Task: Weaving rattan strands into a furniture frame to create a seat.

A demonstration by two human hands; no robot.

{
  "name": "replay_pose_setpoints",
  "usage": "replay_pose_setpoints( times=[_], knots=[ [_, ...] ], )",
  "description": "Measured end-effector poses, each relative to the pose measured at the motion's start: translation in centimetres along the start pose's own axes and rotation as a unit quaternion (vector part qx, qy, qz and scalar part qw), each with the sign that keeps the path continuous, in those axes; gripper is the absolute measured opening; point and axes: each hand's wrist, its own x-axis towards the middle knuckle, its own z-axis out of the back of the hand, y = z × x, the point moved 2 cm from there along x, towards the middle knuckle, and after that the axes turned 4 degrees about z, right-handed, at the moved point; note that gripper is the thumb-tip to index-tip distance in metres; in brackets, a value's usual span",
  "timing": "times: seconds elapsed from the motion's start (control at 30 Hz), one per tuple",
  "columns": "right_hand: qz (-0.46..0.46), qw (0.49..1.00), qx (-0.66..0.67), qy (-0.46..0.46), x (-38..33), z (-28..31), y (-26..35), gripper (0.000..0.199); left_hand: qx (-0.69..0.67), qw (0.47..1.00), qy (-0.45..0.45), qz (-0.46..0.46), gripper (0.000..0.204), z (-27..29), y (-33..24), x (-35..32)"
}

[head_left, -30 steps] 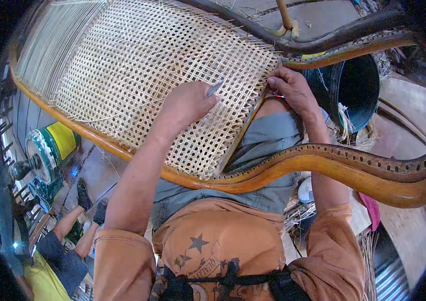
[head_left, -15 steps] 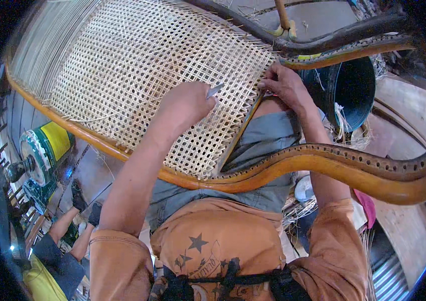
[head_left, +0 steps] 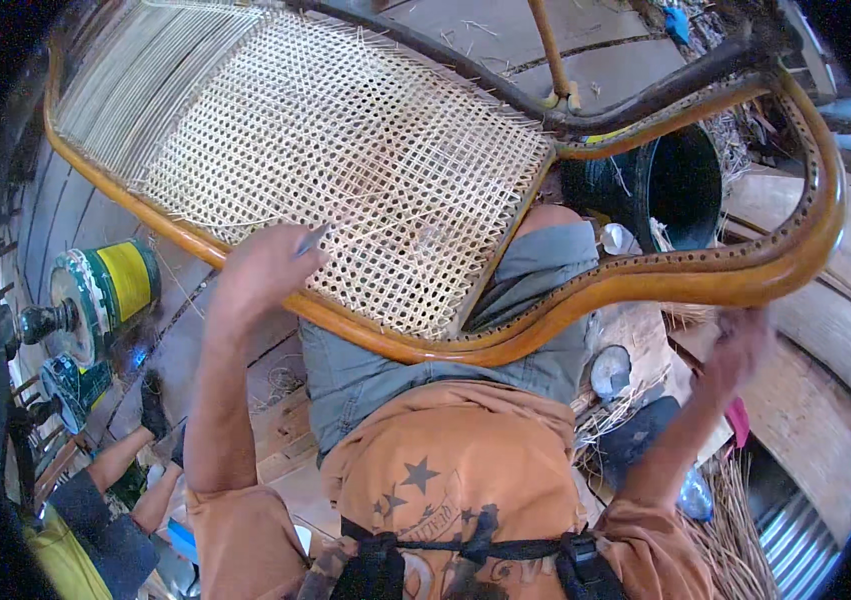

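Observation:
A long wooden seat frame (head_left: 530,338) lies across my lap, its left part filled with woven cane mesh (head_left: 345,160). My left hand (head_left: 257,272) is closed around a small knife (head_left: 314,238), with the short pointed metal blade showing past the fingers. It hovers over the near edge of the frame, beside the mesh. Just below the curved right end of the frame is my right hand (head_left: 742,350), smeared by motion. Its fingertips meet the frame's lower edge in the picture, and whether they touch it I cannot tell.
A dark bucket (head_left: 683,185) stands behind the frame at the right. A green and yellow container (head_left: 125,283) is at the left, near another person's legs (head_left: 135,460). Loose cane strands (head_left: 730,530) lie at the lower right. A dark wooden rail (head_left: 445,65) runs along the far side.
My left hand has moved left with the knife, off the middle of the mesh. My right hand has left the mesh's right corner and come down below the frame. The frame's right end sits higher in view.

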Motion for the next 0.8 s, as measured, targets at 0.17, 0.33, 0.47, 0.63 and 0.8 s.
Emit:
replay_pose_setpoints(
  times=[0.17,0.33,0.47,0.63,0.8],
  knots=[
    [0.029,0.884,0.366,0.289,-3.3,-4.4,17.5,0.021,-0.011,0.999,-0.009,0.045,0.025,2.8,-1.5,-5.3],
    [0.286,0.739,0.265,0.549,-11.3,-22.0,27.4,0.026,-0.022,0.994,-0.089,-0.059,0.018,6.1,-5.9,-10.6],
    [0.219,0.685,0.272,0.639,-11.0,-23.1,28.7,0.023,-0.128,0.982,-0.141,-0.004,0.019,7.3,-4.5,-10.9],
    [0.035,0.827,0.398,0.396,0.0,-19.5,25.6,0.017,-0.240,0.959,-0.103,-0.111,0.023,1.3,0.1,-0.4],
    [-0.031,0.854,0.377,0.356,1.6,-18.9,24.5,0.017,-0.491,0.854,0.169,-0.002,0.019,-6.4,-9.1,10.3]
  ],
)
